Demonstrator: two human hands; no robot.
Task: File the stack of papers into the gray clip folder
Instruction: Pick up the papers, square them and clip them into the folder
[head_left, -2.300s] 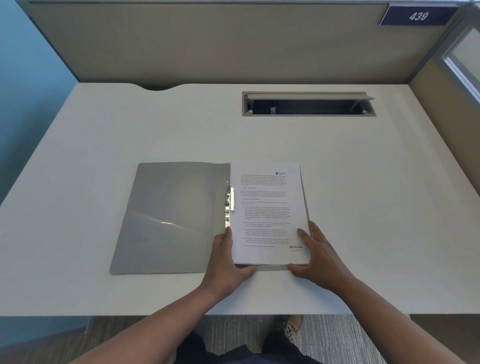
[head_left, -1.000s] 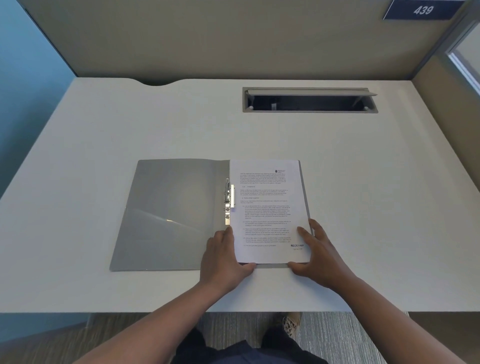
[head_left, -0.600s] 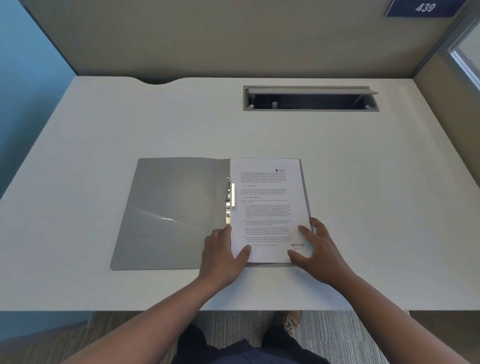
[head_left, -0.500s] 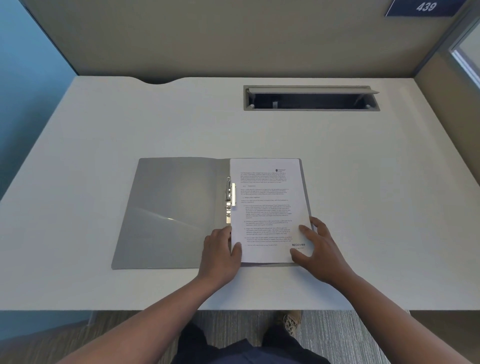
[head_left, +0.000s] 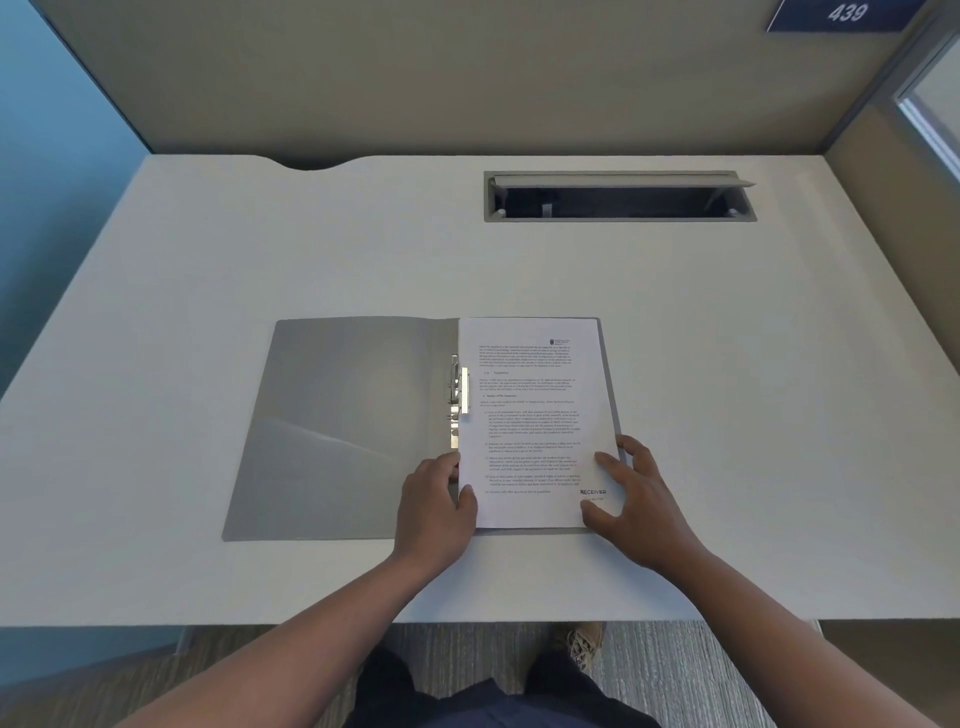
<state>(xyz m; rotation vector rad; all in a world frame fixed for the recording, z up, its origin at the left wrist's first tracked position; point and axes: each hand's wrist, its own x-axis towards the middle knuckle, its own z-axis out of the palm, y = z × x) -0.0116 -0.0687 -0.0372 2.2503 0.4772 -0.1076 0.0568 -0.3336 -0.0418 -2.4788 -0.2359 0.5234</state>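
White desk (head_left: 727, 364) fills the cubicle. Left hand (head_left: 434, 506), fingers loosely spread, presses the papers' (head_left: 530, 421) near left corner; right hand (head_left: 636, 499), fingers spread, rests on the near right corner. Papers lie on the open folder's (head_left: 343, 426) right half, beside the clip (head_left: 458, 387).

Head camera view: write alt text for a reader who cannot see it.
A person's left hand and right hand rest on the lower corners of a stack of papers lying in the right half of an open gray clip folder on a white desk. The metal clip sits at the spine.
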